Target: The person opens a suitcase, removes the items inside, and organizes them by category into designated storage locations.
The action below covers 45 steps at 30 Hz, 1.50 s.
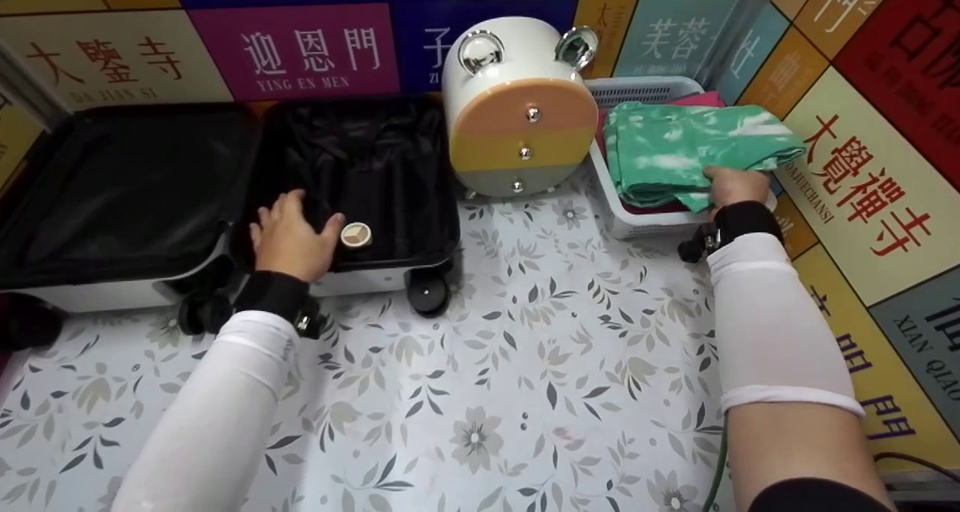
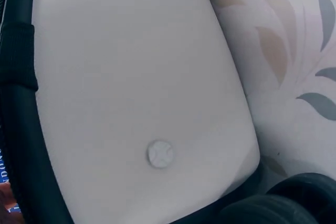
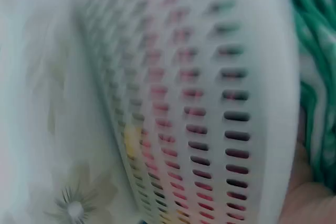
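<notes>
My right hand (image 1: 739, 187) pinches the near right edge of a folded green and white cloth (image 1: 675, 148) lying on top of the basket (image 1: 626, 215). In the right wrist view, the basket's slotted wall (image 3: 210, 103) stands beside the green cloth (image 3: 320, 35) and part of the hand (image 3: 310, 203). My left hand (image 1: 289, 238) is over the near edge of the open black suitcase (image 1: 352, 268), fingers spread and holding nothing visible. Right of its thumb, a small round palette (image 1: 355, 235) lies in the suitcase. The left wrist view shows mostly the suitcase's pale side (image 2: 136, 77).
A round-fronted white drawer box (image 1: 517, 137) with silver ears stands between suitcase and basket. The suitcase's other half (image 1: 127, 189) lies at the left. Patterned walls (image 1: 300, 46) rise behind and at the right. Suitcase wheels (image 1: 429, 292) stick out in front.
</notes>
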{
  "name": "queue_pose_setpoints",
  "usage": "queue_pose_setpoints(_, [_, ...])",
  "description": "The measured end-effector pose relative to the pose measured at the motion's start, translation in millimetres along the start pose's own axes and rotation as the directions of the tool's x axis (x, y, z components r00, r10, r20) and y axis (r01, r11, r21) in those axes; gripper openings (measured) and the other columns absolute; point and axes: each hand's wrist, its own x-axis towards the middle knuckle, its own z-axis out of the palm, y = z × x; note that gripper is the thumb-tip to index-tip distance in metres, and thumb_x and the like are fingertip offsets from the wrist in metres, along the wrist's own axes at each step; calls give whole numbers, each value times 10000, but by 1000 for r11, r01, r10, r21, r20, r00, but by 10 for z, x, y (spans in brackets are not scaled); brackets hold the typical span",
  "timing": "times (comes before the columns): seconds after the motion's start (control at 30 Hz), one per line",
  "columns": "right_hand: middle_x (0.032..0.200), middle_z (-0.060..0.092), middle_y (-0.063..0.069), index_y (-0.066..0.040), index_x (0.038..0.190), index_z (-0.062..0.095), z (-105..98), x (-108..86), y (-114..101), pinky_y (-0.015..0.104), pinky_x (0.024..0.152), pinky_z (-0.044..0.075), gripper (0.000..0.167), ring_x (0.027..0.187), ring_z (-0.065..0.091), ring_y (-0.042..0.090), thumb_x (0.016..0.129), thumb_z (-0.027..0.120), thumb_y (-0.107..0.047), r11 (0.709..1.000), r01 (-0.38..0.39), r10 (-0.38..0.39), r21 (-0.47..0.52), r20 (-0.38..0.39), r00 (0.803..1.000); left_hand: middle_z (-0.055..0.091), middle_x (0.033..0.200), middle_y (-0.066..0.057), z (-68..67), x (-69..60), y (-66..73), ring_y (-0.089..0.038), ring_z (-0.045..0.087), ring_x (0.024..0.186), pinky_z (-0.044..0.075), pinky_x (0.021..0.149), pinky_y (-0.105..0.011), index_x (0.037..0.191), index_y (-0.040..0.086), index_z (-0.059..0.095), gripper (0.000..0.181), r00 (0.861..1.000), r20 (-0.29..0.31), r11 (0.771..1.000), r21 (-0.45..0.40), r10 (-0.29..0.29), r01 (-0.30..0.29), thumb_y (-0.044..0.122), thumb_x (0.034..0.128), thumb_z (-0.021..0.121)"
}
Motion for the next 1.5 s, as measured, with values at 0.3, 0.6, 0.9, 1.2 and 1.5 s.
queue_pose_setpoints(0.3, [1637,443,136,0,1603,355,83,45,87,214,1206,343,694,1465,436,228,993,574,-246,951,195,-210,-238,-39,977,245,1708,-289,25,-1,33,-604,116,1564,33,1285,-701,1632,42,311,799,1000,0,1000,15,-5,5,490,1034,596])
queue_pose_setpoints(0.6, [1720,286,140,-47,1665,193,39,99,125,303,1298,260,816,1587,288,251,1039,569,-414,948,214,-203,-234,68,977,243,1707,-291,55,17,48,-602,114,1565,27,1288,-696,1633,42,308,794,1000,2,999,29,-14,14,480,1036,596])
queue_pose_setpoints(0.9, [1667,210,379,94,1635,0,-213,62,24,583,1275,270,1084,1532,280,503,987,638,-496,696,403,-208,-594,371,905,248,1705,-292,59,19,28,-602,121,1565,30,1286,-699,1631,45,312,789,1000,5,999,38,-10,10,484,1038,590])
queue_pose_setpoints(1.2, [1538,426,387,149,1560,261,-105,19,167,598,1223,349,910,1418,434,523,967,745,-343,629,408,-328,-662,249,911,285,1699,-274,50,23,16,-611,126,1559,26,1282,-708,1629,45,319,788,1000,-11,999,31,-10,11,474,1032,603])
queue_pose_setpoints(1.5, [1698,276,257,21,1656,127,-15,57,326,468,1297,284,989,1558,322,393,972,743,-343,768,352,-381,-536,60,923,290,1694,-281,77,19,12,-613,136,1556,27,1280,-710,1628,44,320,783,1000,-8,1000,30,-9,10,463,1033,608])
